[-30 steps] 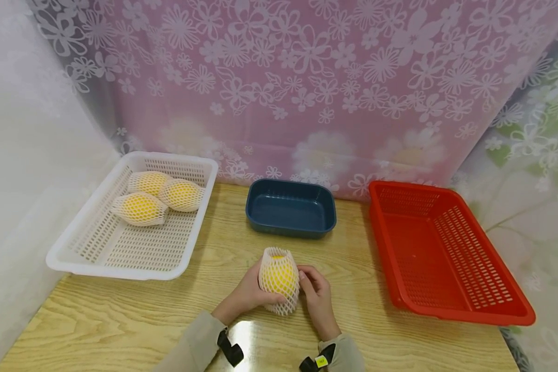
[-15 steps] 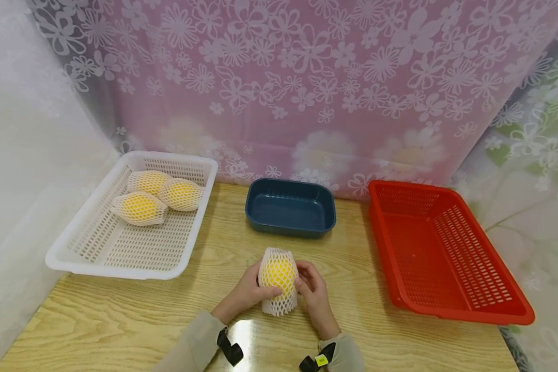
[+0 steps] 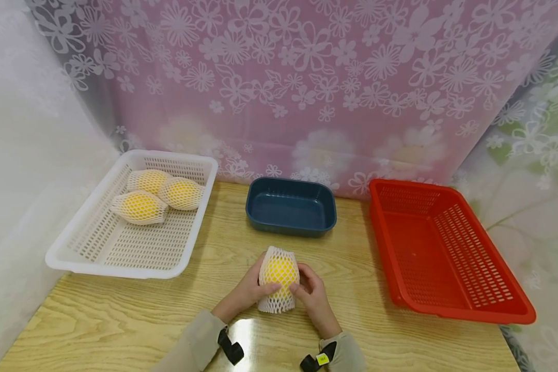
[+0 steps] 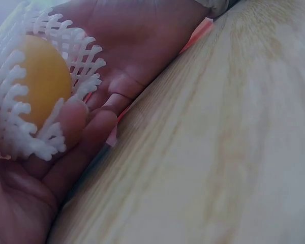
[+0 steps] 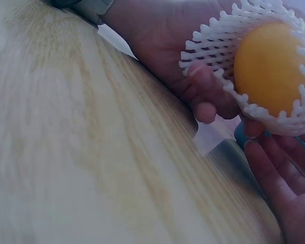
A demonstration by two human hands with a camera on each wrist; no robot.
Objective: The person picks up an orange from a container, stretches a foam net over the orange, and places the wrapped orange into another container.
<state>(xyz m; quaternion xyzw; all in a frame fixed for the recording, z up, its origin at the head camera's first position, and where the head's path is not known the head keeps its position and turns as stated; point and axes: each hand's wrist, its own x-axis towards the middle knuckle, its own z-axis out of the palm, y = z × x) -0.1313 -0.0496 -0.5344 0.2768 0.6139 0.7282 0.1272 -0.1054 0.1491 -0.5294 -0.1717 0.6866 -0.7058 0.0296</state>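
Note:
A yellow fruit (image 3: 280, 274) in a white foam net sleeve (image 3: 275, 305) stands upright close over the table, near the front. My left hand (image 3: 248, 289) grips it from the left, thumb across the net. From the right, my right hand (image 3: 317, 298) holds the other side, with its thumb on the net too. Both wrist views look into the net's open lower end, where the smooth bare fruit (image 4: 47, 81) shows. There the fingertips of both hands lie by the net's ragged edge (image 5: 229, 76). The fingers behind the fruit are partly hidden in the head view.
Several things stand on the wooden table (image 3: 135, 320). A white basket (image 3: 176, 271) at the left holds three net-wrapped yellow fruits (image 3: 141, 207). A dark blue bin (image 3: 290, 230) is behind the hands, and a red basket (image 3: 446, 310) is at the right. A flowered curtain (image 3: 279, 93) hangs behind.
The fruit has turned in the hands, and its net top, open to view earlier, now faces away. My right thumb has moved from the fruit's side onto the front of the net.

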